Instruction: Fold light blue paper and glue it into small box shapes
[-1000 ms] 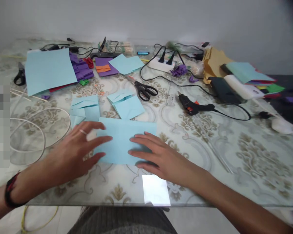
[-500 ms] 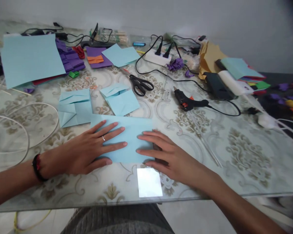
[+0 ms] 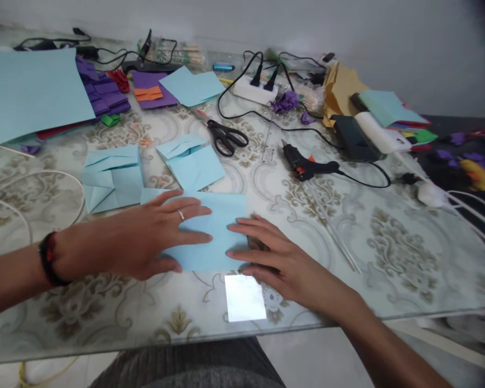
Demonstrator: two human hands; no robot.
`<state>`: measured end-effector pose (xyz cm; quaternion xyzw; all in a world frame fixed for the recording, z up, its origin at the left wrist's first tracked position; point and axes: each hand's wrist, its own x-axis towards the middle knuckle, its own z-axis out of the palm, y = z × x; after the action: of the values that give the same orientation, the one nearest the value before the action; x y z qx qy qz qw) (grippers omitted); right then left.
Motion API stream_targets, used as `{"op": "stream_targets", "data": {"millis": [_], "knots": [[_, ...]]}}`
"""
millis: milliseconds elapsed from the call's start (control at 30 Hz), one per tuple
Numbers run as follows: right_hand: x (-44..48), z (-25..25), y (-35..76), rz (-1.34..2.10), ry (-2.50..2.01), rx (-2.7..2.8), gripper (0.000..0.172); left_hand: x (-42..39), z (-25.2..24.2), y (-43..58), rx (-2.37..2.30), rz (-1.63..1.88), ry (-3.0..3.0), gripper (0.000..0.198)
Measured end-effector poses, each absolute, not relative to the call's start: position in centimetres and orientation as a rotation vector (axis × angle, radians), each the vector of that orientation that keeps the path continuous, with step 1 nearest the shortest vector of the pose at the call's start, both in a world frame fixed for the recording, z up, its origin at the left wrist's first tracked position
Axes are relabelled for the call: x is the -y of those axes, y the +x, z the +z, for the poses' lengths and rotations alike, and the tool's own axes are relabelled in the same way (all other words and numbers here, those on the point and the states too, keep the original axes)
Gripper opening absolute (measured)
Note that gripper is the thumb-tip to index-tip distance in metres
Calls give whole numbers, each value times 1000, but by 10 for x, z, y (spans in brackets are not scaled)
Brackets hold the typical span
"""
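A light blue sheet [image 3: 220,237] lies flat on the patterned table in front of me. My left hand [image 3: 145,237], with a ring and a dark bracelet, rests on its left part with the fingers apart. On the sheet's right edge lie the fingertips of my right hand [image 3: 275,256], also spread. Just beyond the sheet are two folded light blue papers, one at the left [image 3: 125,183] and one nearer the middle [image 3: 200,167]. The palm of my left hand hides part of the sheet's left side.
Black scissors [image 3: 226,137] and a glue gun [image 3: 307,164] lie farther back. A white power strip [image 3: 254,90] with cords stands behind them. Large blue paper [image 3: 36,94] covers other sheets at the back left. White cable loops [image 3: 78,188] lie at the left.
My left hand has shifted slightly on the sheet, its upper fingers now closer together and more bent. The right hand has barely moved. The view has turned a little to the right.
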<state>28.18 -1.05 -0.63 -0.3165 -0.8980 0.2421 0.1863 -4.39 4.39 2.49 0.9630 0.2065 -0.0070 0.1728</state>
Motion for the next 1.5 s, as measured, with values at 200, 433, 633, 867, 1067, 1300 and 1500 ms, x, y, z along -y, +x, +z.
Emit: {"op": "stream_targets", "data": {"millis": [200,433,633,867,1067,1300,1500], "knots": [[21,-2,281,474,-932,2462,18,-32,2,-37,-552,150,2698,66],[59,-5,286,414,-917,2510,20,-34,-2,-39,-534,154,2743,67],[68,-17,282,312,-1000,2408,22,-34,-1,-39,-533,119,2796,66],[68,-14,279,201,-1029,2396,20,-35,-3,-40,-514,123,2829,67],[68,-13,280,159,-1007,2403,19,-35,-3,-40,-510,142,2814,68],[68,-14,279,120,-1005,2395,18,-35,-4,-41,-501,144,2833,67],[68,-14,279,149,-1001,2387,17,-36,-4,-42,-490,137,2831,68]]}}
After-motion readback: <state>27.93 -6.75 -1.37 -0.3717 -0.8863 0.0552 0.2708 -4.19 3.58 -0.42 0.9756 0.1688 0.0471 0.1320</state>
